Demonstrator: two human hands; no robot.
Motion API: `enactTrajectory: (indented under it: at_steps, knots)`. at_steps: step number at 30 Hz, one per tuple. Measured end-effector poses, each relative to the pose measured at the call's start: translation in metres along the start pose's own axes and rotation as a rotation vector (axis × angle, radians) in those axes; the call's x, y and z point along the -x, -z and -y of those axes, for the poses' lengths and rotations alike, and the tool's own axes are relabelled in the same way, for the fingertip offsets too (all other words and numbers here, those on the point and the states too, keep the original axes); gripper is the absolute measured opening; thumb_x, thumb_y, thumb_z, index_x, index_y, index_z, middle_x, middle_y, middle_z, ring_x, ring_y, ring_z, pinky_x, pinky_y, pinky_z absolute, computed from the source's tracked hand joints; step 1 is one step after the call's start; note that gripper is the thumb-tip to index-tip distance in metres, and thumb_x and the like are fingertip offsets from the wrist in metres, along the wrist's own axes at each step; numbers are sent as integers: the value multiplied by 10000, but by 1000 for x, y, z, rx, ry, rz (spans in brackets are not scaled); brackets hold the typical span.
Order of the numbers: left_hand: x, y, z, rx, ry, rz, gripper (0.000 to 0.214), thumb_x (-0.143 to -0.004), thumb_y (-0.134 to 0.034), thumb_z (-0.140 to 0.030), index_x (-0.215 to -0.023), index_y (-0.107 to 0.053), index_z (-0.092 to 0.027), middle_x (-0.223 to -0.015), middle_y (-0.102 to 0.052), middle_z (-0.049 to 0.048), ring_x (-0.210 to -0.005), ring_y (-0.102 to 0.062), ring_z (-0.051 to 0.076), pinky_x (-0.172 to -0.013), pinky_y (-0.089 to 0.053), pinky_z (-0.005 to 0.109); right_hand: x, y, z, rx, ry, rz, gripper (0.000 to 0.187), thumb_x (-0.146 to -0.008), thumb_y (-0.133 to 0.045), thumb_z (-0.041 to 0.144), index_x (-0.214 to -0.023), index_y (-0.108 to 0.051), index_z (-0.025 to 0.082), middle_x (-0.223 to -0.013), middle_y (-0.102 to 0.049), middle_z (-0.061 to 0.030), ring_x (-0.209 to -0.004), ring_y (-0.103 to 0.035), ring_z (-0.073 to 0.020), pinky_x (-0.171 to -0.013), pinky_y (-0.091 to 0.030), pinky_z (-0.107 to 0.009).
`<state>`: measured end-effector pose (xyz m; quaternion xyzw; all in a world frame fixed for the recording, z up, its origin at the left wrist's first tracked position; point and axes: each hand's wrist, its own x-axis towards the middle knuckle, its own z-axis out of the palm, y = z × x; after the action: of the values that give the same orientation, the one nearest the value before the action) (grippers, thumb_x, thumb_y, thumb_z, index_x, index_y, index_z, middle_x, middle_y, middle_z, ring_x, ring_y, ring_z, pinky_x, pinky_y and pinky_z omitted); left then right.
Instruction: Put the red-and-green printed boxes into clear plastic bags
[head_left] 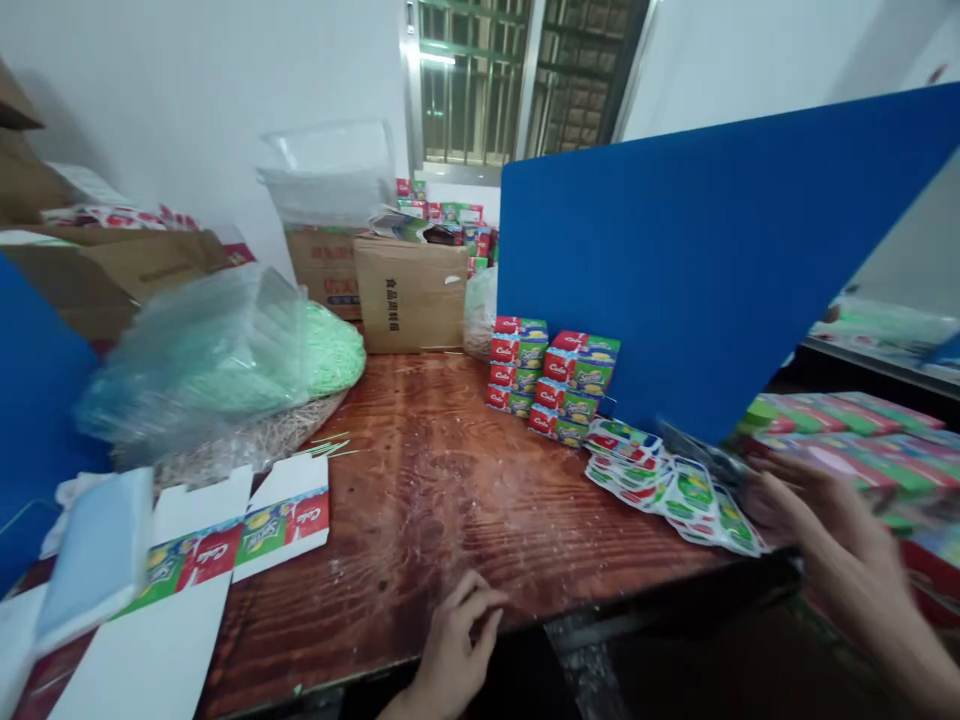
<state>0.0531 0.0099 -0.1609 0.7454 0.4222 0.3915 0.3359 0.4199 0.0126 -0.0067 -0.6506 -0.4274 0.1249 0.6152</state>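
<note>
Red-and-green printed cartons (847,440) lie stacked right of the blue partition (712,250); my right hand (829,540) blurs against them, so I cannot tell whether its fingers grip anything. My left hand (454,650) rests loosely curled, holding nothing, at the edge of the varnished wooden table (420,500).

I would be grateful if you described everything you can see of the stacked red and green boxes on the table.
The small boxes are printed card, red and green with yellow patches, standing in two columns on the wooden table, in front of a blue board. Loose printed sheets lie beside the right column's foot.
</note>
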Motion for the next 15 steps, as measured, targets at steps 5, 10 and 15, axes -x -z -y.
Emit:
enactTrajectory:
  at_steps: [5,10,15]
  knots:
    - [-79,16,9,195,179,-31,270,-828,-566,-241,-1065,-679,-177,-862,-652,53,-821,-612,168,-771,-484,280,-112,-122,-2,-216,-495,183,903,-707,-637,710,-1411,-329,234,-1476,-308,-236,-1178,-529,-366,-883,-480,-464]
    - [-214,22,-10,455,303,-46,479,-811,-612,-484,-1152,-616,-148,-890,-646,71,-839,-600,186,-787,-481,311,-172,-182,-6,-273,-623,246,850,-765,-514,742,-1399,-351,199,-1399,-389,-250,-1130,-537,-401,-797,-493,-549]
    - [-332,-4,-40,666,511,47,796,-785,-437,-774,-1332,-487,-199,-1330,-531,156,-1265,-452,329,-992,-411,472,-188,-195,-22,-375,-736,258,592,-788,-474,723,-1122,-560,241,-1108,-612,-148,-1059,-575,-359,-843,-483,-590]
